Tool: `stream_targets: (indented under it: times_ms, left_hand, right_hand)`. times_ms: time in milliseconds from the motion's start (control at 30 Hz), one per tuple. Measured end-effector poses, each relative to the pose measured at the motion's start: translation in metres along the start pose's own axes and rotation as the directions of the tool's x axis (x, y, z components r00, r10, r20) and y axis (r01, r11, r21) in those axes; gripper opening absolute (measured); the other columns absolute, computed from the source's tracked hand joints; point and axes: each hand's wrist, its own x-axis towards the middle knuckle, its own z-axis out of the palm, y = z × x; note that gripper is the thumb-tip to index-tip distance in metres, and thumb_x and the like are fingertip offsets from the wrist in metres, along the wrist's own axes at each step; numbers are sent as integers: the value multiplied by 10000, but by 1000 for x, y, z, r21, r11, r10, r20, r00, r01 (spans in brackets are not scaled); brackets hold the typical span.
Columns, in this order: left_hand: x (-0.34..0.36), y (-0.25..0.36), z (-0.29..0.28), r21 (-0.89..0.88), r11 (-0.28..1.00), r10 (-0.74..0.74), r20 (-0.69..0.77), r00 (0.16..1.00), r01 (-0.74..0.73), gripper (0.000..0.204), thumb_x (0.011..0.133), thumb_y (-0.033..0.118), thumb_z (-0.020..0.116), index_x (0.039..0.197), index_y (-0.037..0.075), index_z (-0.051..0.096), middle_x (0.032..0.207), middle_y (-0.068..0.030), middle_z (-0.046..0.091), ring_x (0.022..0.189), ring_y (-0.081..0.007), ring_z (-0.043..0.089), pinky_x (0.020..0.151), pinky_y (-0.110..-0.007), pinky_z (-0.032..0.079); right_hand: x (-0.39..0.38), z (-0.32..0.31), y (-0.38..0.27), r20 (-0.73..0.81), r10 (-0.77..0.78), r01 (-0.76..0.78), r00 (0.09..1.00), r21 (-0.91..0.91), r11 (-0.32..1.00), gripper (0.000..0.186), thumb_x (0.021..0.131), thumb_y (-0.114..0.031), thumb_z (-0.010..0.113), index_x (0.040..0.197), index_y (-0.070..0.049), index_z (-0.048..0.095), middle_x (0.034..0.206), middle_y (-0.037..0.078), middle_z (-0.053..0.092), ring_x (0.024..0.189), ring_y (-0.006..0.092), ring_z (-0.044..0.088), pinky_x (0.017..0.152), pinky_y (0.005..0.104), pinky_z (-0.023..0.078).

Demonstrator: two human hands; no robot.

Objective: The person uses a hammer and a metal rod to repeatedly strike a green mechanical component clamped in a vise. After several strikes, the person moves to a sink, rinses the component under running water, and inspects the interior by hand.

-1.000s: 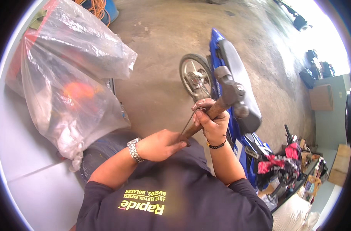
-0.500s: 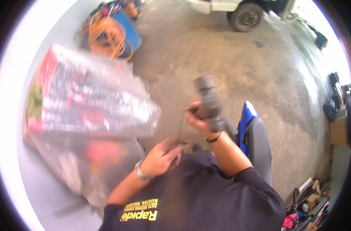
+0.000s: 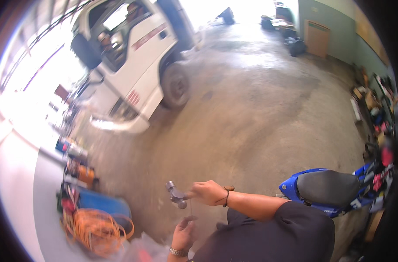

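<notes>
The clenched right hand (image 3: 209, 193) reaches farther forward than the left hand (image 3: 183, 236)

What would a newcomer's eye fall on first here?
Probably the big white truck at upper left. Next, the grey metal ball-peen hammer held in the bare right hand, low near the middle. A bright coil of orange hose or cable sits at lower left.

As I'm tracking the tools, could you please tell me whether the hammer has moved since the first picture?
Yes: the hammer, which overlapped the parked blue motorcycle in view, now appears well to the motorcycle's left.
</notes>
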Motion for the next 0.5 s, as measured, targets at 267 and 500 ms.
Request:
stream_targets:
  times_ms: [267, 500]
  left_hand:
    - [290, 163, 70, 734, 280, 304, 544, 782, -619, 184, 972, 69, 595, 1131, -14, 638, 618, -35, 582, 527, -89, 511, 495, -281, 424]
    - [430, 295, 154, 635, 152, 495, 614, 615, -757, 185, 954, 51, 615, 1134, 14, 629, 612, -77, 573, 506, -149, 528, 513, -285, 433]
  right_hand:
    - [99, -124, 145, -635, 201, -258, 746, 4, 966, 191, 825, -84, 739, 956, -31, 610, 730, 64, 579, 618, 172, 578, 577, 348, 487]
    - [175, -256, 205, -497, 553, -173, 669, 619, 766, 209, 992, -239, 639, 1007, -31, 639, 723, -33, 552, 592, 42, 488, 544, 239, 444]
